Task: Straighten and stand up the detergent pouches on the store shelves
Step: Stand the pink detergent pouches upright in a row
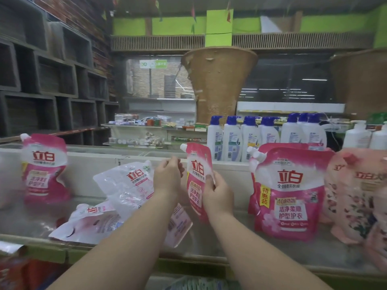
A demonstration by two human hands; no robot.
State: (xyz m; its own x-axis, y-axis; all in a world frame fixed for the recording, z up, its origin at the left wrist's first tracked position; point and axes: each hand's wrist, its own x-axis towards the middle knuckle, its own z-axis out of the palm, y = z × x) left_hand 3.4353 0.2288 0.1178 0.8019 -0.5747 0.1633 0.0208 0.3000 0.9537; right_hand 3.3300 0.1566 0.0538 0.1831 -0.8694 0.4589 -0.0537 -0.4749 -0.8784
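A pink detergent pouch (198, 164) with a white spout is upright at the shelf's centre. My right hand (217, 193) grips its right edge with thumb and curled fingers. My left hand (167, 176) is beside the pouch's left edge with fingers curled; whether it touches the pouch is unclear. A white-and-pink pouch (127, 183) leans tilted left of my hands, and another pouch (92, 222) lies flat in front of it. One pink pouch (44, 170) stands at the far left. Two pink pouches (289, 191) stand upright to the right.
Pale floral pouches (356, 195) stand at the far right. White pump bottles with blue caps (251, 139) line the raised ledge behind. The shelf (209, 245) has a front lip. Dark cubby shelving (52, 80) fills the left wall.
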